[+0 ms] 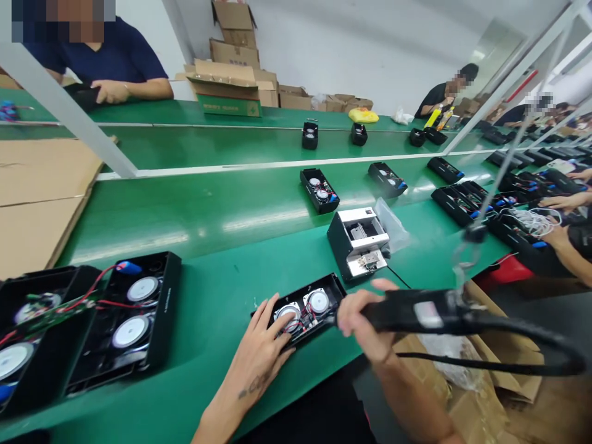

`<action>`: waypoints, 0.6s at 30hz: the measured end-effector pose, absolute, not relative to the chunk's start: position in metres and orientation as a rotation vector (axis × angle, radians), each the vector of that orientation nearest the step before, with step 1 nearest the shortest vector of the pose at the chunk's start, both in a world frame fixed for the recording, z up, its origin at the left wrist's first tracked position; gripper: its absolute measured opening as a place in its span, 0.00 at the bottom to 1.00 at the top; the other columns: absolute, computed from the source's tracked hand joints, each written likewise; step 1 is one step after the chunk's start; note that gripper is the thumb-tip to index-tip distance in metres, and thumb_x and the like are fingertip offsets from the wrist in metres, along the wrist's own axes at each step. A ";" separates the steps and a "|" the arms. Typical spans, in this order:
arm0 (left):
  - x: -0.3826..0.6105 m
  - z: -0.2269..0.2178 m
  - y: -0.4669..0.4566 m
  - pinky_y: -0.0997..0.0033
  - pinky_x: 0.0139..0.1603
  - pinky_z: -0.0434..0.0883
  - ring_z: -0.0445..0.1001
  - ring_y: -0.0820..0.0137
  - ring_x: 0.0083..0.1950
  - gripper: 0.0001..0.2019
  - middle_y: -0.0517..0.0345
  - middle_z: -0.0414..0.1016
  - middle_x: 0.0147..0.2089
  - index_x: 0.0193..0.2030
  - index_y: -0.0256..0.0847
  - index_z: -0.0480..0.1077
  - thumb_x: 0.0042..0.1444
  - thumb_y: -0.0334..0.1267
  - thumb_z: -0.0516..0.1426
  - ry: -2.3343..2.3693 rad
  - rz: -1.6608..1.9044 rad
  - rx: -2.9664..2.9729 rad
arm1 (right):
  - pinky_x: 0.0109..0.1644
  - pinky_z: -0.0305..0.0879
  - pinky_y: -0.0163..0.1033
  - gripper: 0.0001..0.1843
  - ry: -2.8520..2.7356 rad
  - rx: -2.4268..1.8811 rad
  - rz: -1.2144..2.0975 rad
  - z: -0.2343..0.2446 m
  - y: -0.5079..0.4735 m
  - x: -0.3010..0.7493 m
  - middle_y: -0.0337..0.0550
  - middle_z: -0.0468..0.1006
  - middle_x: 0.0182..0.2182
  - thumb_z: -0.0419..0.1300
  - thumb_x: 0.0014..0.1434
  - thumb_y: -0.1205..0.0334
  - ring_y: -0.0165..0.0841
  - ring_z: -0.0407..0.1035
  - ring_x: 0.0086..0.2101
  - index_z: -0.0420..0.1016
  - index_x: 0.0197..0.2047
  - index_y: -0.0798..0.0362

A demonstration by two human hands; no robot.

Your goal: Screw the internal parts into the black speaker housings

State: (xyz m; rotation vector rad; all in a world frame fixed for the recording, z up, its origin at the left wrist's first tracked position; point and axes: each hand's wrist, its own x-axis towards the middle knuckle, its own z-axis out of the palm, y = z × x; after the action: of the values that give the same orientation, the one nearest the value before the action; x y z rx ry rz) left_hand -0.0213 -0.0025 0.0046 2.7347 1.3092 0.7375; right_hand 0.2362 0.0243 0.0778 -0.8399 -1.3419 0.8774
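Left hand [263,354]: fingers [287,316] spread, unclenched, resting on round silver speaker drivers [317,301] inside open black rectangular plastic speaker housing [331,288]. Housing lying on green belt worktop [208,296]. Right hand [363,320]: clenched around black corded electric screwdriver [398,314], just beside housing. White label [428,314] on grip: writing unreadable.

One left hand [263,345], one right hand [363,324]

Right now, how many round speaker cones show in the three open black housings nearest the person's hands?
Housing under the left hand: 2
Housing beside it: 2
Far-left housing: 2
Total: 6
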 end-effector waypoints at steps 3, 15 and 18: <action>-0.013 0.018 -0.009 0.34 0.76 0.69 0.68 0.43 0.77 0.05 0.49 0.82 0.62 0.47 0.44 0.81 0.66 0.37 0.65 1.410 0.774 2.762 | 0.27 0.70 0.41 0.28 -1.121 -0.904 0.738 0.078 0.034 0.281 0.26 0.70 0.25 0.65 0.72 0.58 0.32 0.66 0.20 0.59 0.69 0.34; 0.048 0.024 0.009 0.58 0.48 0.72 0.78 0.61 0.40 0.08 0.57 0.82 0.35 0.51 0.41 0.81 0.73 0.35 0.59 1.429 0.593 2.924 | 0.24 0.65 0.36 0.23 -0.984 -1.124 0.782 0.035 0.061 0.308 0.21 0.67 0.20 0.71 0.67 0.51 0.28 0.63 0.16 0.65 0.57 0.46; 0.045 0.024 0.010 0.59 0.50 0.70 0.78 0.62 0.40 0.11 0.56 0.81 0.35 0.50 0.41 0.81 0.75 0.34 0.56 1.424 0.636 2.968 | 0.25 0.64 0.36 0.23 -0.932 -0.999 0.638 0.060 0.077 0.314 0.20 0.66 0.21 0.69 0.69 0.52 0.27 0.61 0.16 0.62 0.58 0.43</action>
State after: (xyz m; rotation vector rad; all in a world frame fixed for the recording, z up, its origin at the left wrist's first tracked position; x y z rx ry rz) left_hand 0.0455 0.0097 0.0238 2.9681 1.4239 0.6360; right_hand 0.3135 0.0773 0.0600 -0.9988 -0.9324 0.6382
